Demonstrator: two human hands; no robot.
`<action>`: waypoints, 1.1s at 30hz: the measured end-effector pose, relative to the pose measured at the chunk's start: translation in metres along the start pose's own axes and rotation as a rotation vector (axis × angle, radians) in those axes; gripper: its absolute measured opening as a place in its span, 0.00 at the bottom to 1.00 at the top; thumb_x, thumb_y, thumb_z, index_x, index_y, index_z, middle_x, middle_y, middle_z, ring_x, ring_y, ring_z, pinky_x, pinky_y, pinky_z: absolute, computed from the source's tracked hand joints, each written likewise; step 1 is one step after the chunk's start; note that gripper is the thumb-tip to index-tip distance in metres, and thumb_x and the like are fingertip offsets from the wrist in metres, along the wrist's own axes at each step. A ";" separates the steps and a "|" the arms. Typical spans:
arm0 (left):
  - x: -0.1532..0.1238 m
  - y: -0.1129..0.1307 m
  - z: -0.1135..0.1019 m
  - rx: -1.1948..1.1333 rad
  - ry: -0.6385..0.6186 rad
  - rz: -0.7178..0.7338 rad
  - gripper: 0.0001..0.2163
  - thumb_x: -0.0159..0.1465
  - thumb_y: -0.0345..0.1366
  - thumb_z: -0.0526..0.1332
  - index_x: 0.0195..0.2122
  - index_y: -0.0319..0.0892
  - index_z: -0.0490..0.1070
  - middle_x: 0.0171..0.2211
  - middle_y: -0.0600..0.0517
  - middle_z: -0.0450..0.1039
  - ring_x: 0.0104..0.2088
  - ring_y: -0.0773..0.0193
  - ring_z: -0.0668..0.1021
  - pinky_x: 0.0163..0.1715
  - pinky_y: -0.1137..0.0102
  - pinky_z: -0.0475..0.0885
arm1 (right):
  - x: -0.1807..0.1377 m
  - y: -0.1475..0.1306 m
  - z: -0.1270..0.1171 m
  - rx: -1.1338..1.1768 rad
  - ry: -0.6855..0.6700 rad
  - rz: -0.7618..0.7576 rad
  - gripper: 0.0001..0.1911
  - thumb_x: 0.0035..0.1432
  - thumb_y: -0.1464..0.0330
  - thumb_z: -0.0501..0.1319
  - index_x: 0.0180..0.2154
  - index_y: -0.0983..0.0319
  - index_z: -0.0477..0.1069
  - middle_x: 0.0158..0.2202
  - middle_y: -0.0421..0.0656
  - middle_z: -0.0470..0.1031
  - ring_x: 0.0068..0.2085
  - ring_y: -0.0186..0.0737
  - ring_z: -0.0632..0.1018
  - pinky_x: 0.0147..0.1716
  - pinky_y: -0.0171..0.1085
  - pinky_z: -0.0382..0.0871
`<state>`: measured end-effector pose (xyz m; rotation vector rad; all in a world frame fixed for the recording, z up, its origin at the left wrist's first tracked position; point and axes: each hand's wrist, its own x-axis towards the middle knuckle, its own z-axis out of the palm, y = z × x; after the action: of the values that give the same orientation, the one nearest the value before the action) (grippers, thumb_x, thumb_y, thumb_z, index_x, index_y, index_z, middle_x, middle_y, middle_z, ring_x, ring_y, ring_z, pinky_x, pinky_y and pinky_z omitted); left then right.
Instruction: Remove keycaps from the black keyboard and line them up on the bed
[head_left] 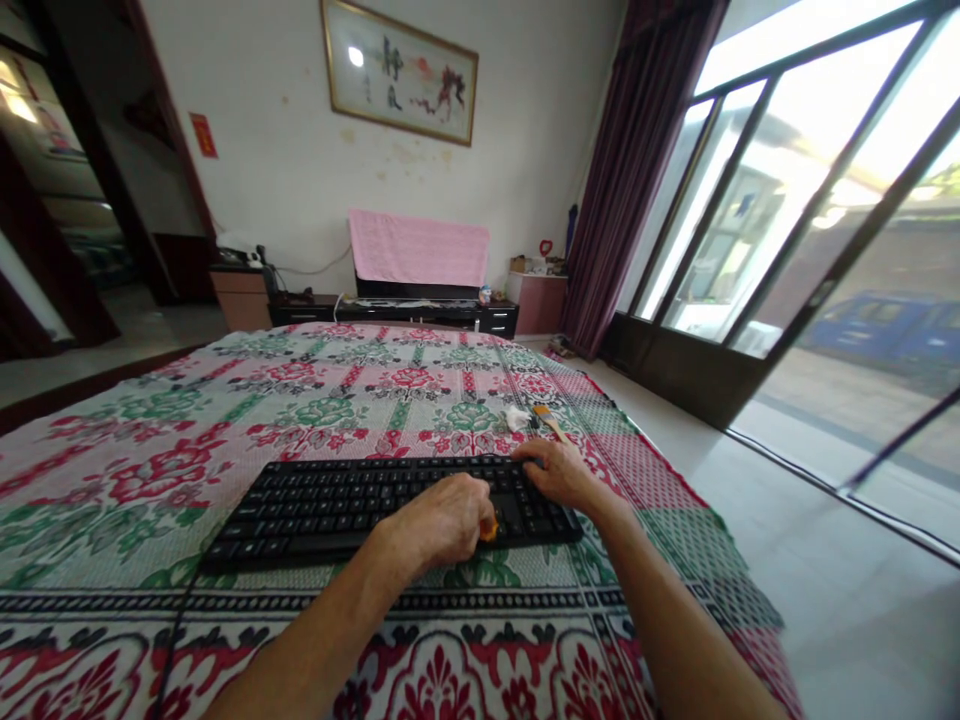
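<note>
A black keyboard [322,510] lies on a patterned cloth [300,400], its keys facing up. My left hand [446,515] is closed over the keys right of the middle. From under its fingers shows a small orange thing [489,527], mostly hidden, its kind unclear. At the keyboard's far right part, my right hand [556,472] grips the back edge, fingers bent over it. Just beyond that hand lies a flat brush [551,422] with orange bristles and a pale handle. Beside the brush is a crumpled white wad [516,418], perhaps tissue.
The keyboard's cable [176,630] runs toward me over the cloth at left. Past the far edge stands a low black cabinet [499,320], with a pink cloth [420,247] draped above it. Glass doors [750,200] and a purple curtain [637,150] are on the right.
</note>
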<state>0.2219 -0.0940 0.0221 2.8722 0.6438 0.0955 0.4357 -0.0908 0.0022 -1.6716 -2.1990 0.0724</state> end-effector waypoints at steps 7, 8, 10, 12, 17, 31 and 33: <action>0.005 0.005 0.005 0.020 0.044 -0.020 0.12 0.55 0.27 0.51 0.31 0.41 0.75 0.31 0.48 0.73 0.31 0.64 0.73 0.32 0.74 0.66 | 0.000 -0.003 -0.002 -0.010 -0.004 0.003 0.17 0.48 0.74 0.49 0.36 0.60 0.74 0.36 0.42 0.76 0.39 0.38 0.73 0.41 0.36 0.62; 0.006 0.003 0.006 0.042 0.059 -0.043 0.12 0.56 0.28 0.51 0.30 0.40 0.75 0.31 0.47 0.73 0.32 0.64 0.73 0.33 0.73 0.66 | -0.001 -0.003 -0.002 -0.008 -0.002 0.000 0.17 0.48 0.74 0.49 0.36 0.60 0.74 0.36 0.41 0.76 0.39 0.38 0.73 0.41 0.36 0.62; 0.006 -0.001 0.006 0.077 0.098 -0.090 0.12 0.56 0.28 0.50 0.29 0.39 0.74 0.30 0.47 0.72 0.32 0.63 0.73 0.33 0.72 0.66 | -0.001 -0.003 -0.002 -0.007 -0.002 0.001 0.17 0.48 0.74 0.49 0.36 0.60 0.74 0.36 0.41 0.76 0.39 0.38 0.73 0.41 0.36 0.62; 0.005 -0.005 0.005 0.081 0.141 -0.119 0.13 0.57 0.27 0.49 0.29 0.39 0.74 0.30 0.47 0.71 0.32 0.64 0.73 0.34 0.72 0.66 | 0.000 -0.003 -0.002 -0.008 -0.003 0.006 0.17 0.48 0.74 0.49 0.36 0.60 0.74 0.36 0.41 0.76 0.39 0.38 0.73 0.41 0.36 0.62; 0.007 -0.005 0.012 0.075 0.158 -0.037 0.12 0.56 0.27 0.50 0.29 0.39 0.73 0.30 0.48 0.71 0.32 0.64 0.72 0.34 0.73 0.66 | 0.000 -0.003 -0.001 -0.006 0.000 0.029 0.17 0.48 0.74 0.49 0.36 0.61 0.74 0.37 0.42 0.76 0.40 0.39 0.73 0.42 0.36 0.62; -0.001 -0.007 -0.001 0.000 0.076 -0.133 0.12 0.54 0.26 0.53 0.29 0.40 0.76 0.29 0.48 0.73 0.31 0.64 0.73 0.33 0.73 0.65 | 0.000 -0.003 -0.002 -0.015 -0.012 0.019 0.17 0.48 0.74 0.50 0.37 0.60 0.74 0.37 0.42 0.76 0.40 0.39 0.73 0.43 0.36 0.62; 0.000 -0.008 0.001 0.043 0.092 -0.173 0.12 0.55 0.27 0.51 0.28 0.39 0.75 0.29 0.47 0.72 0.30 0.64 0.73 0.32 0.72 0.65 | 0.000 -0.003 -0.002 -0.015 -0.017 0.016 0.17 0.48 0.74 0.50 0.37 0.60 0.74 0.37 0.42 0.76 0.40 0.39 0.73 0.43 0.36 0.62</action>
<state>0.2184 -0.0868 0.0191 2.8515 0.9185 0.1907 0.4333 -0.0924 0.0049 -1.7030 -2.2039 0.0749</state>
